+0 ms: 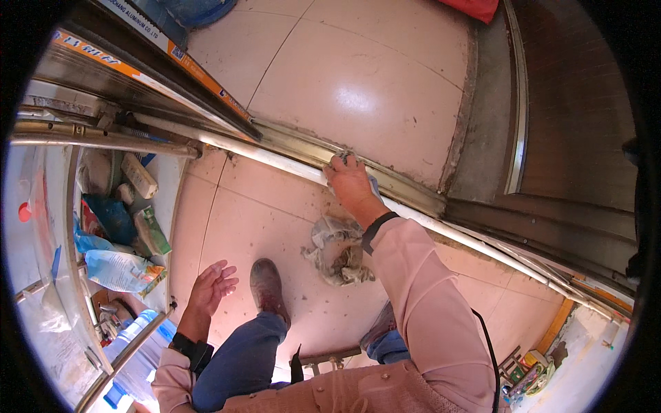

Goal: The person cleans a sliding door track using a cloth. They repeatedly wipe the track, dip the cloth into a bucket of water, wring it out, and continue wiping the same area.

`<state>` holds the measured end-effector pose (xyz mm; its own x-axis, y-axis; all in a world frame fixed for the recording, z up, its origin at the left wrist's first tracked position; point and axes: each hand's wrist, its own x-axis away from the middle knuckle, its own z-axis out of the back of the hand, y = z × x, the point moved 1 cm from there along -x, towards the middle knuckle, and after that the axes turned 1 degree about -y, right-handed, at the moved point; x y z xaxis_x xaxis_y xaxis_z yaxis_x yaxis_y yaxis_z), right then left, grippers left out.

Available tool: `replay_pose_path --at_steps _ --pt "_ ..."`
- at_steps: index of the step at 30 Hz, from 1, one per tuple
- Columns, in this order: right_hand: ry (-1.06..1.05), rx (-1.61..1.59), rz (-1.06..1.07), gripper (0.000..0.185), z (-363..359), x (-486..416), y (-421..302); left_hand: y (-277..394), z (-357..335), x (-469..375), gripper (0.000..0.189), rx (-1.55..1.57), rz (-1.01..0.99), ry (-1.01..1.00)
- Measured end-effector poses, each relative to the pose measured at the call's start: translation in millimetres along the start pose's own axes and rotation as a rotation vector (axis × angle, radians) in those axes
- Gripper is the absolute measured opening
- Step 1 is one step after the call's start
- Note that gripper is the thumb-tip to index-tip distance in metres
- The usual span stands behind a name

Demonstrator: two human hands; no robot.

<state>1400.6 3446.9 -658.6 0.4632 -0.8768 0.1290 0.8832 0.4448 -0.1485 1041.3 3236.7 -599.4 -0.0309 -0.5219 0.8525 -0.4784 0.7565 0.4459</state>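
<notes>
My right hand (352, 180) is bent over a greyish crumpled cloth (375, 188), pressing it onto the metal sliding-door track (310, 149) at the doorway. Parts of the cloth show at its fingertips and beside the palm. My left hand (213, 284) hangs over the floor left of my shoe, palm up and fingers loosely curled, with nothing in it. Between my feet and the track lies a crumpled, dirty plastic bag (335, 232) with dark debris in it. Dark specks are scattered over the tiles around it.
A door panel with orange and white protective strips (191, 67) stands at the upper left. Shelves at the left hold packets (116, 268) and a box (139, 175); a large water bottle (142, 335) is below. A dark door panel (573, 113) is at the right.
</notes>
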Motion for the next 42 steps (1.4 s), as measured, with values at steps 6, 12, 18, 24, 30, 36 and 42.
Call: replay_pose_path --at_steps 6,12,18,24,30,36,42 --pt "0.109 -0.178 -0.11 0.032 -9.8 15.5 21.0 -5.2 4.6 2.0 0.033 0.021 0.009 0.004" --pt "0.124 -0.182 -0.207 0.026 -8.9 22.4 40.7 -6.3 7.2 0.8 0.034 0.026 -0.011 -0.04" --pt "-0.154 -0.458 -0.229 0.028 11.6 40.8 55.1 -11.6 14.1 1.1 0.034 0.043 -0.001 -0.054" --pt "-0.436 -0.611 -0.096 0.029 0.1 131.6 25.3 -11.6 17.4 0.6 0.035 0.041 0.023 -0.06" --pt "0.011 -1.186 -0.46 0.03 35.5 89.0 58.2 -13.2 16.4 1.8 0.034 0.025 0.018 -0.036" --pt "0.11 -0.405 -0.187 0.027 15.7 -19.6 22.9 -13.3 12.8 -0.1 0.035 0.011 0.029 0.024" --pt "0.301 -0.241 -0.165 0.016 -19.5 -10.5 9.1 -3.5 0.9 -3.0 0.032 -0.018 0.004 0.004"
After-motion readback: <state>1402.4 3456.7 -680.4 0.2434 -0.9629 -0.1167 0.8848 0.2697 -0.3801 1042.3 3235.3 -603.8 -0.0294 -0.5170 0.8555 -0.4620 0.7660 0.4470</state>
